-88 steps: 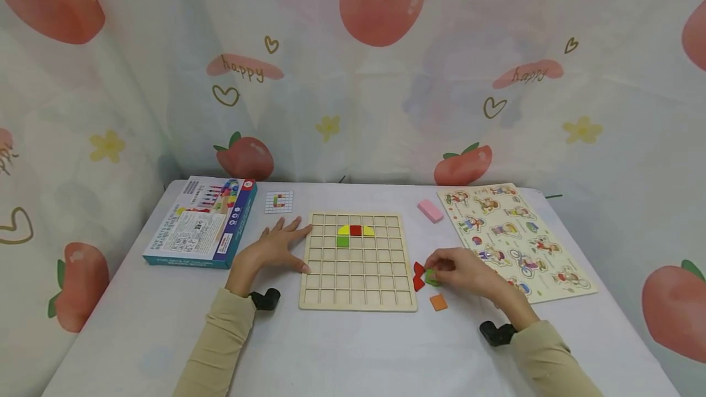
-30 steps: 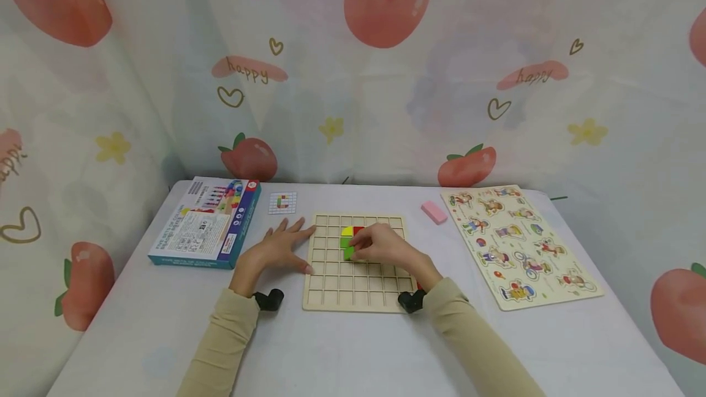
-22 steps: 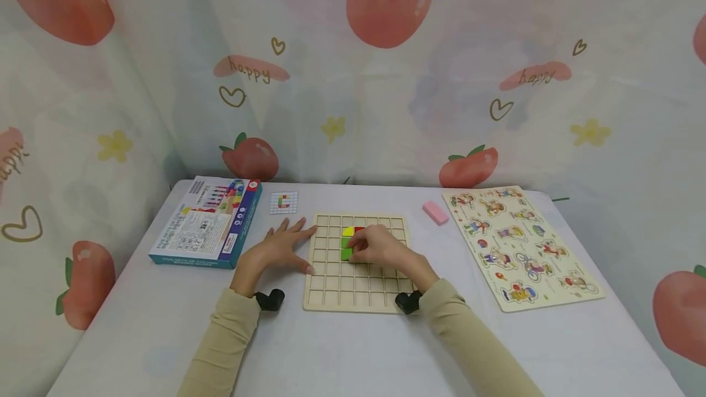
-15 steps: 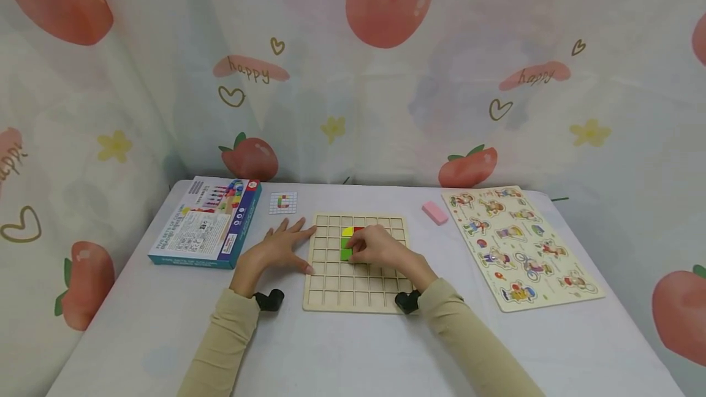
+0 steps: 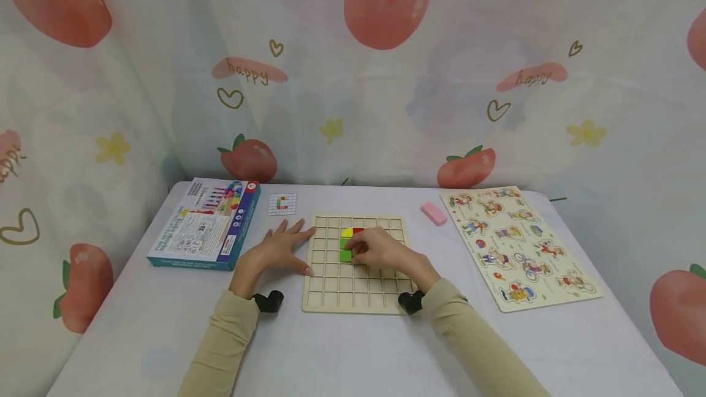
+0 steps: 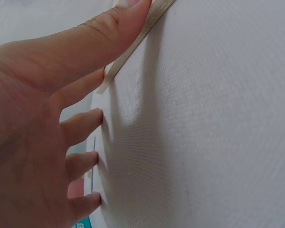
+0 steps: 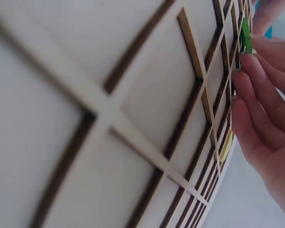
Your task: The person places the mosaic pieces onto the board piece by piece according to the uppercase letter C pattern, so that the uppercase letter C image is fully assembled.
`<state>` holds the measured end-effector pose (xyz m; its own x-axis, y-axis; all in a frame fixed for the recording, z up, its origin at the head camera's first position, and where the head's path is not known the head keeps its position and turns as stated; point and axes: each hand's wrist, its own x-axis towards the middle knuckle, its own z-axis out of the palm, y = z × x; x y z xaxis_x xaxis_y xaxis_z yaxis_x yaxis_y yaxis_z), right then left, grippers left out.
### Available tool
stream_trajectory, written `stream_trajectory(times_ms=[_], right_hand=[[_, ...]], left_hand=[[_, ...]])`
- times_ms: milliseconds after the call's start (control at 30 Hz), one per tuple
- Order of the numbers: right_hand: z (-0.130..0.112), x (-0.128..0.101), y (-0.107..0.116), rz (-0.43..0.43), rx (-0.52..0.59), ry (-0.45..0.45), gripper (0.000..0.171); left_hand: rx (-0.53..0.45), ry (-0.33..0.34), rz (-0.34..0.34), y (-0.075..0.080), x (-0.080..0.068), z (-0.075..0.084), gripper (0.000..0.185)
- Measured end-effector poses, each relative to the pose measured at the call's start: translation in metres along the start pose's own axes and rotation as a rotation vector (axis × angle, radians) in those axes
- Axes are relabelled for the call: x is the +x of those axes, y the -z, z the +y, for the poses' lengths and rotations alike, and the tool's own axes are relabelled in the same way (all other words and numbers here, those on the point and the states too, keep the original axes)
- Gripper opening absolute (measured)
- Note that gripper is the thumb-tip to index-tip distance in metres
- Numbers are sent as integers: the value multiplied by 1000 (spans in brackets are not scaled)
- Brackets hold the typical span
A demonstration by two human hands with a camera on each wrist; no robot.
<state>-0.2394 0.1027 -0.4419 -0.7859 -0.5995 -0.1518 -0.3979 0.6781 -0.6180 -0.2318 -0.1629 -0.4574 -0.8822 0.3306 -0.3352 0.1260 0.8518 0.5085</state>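
Head view: wooden grid board (image 5: 331, 290) sits centre frame on the white table (image 5: 342, 354). Right hand (image 5: 377, 249) is over the board's upper middle, fingers curled, fingertips on a green tile (image 5: 345, 255) that sits in a cell just below another green tile (image 5: 344, 242). Can't tell if the lower one is fully seated. Right wrist view confirms: fingertips (image 7: 249, 66) pinch the green tile's edge (image 7: 246, 34) at the upper right of that frame, board cells (image 7: 133, 109) fill the rest, and a yellow piece (image 7: 226, 141) shows under the fingers. Above the green pair in the head view: a yellow quarter-round tile (image 5: 346, 232) and a red tile (image 5: 358, 230), the latter partly hidden by the hand. Left hand (image 5: 274, 252) lies flat, fingers spread, just left of the board; thumb tip touches the board's left edge, index tip reaches toward its upper left corner. Left wrist view: thumb (image 6: 85, 42) pressed against the board edge (image 6: 133, 47), other fingers splayed on the tablecloth, holding nothing. Rest of the scene: blue game box (image 5: 205, 223) at left of the table, small pattern card (image 5: 282, 204) between the box and the board, pink block (image 5: 434, 213) upper right of the board, cartoon peg puzzle (image 5: 518, 244) at far right. Both sleeves (image 5: 220, 348) are beige, black wrist cameras at each cuff. Strawberry-print curtain (image 5: 386, 78) behind.
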Motion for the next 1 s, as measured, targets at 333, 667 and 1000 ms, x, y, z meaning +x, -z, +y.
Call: stream_trajectory(times_ms=[333,667,1000], right_hand=[[11,-17,11,43,42,44,20],[34,-43,20,88,31,0,19],[56,-69,28,132,31,-38,18]], left_hand=[[-7,-6,5,0,-1,3,97],[1,4,-8,0,-3,3,98],[2,-8,3,0,-3,2,97]])
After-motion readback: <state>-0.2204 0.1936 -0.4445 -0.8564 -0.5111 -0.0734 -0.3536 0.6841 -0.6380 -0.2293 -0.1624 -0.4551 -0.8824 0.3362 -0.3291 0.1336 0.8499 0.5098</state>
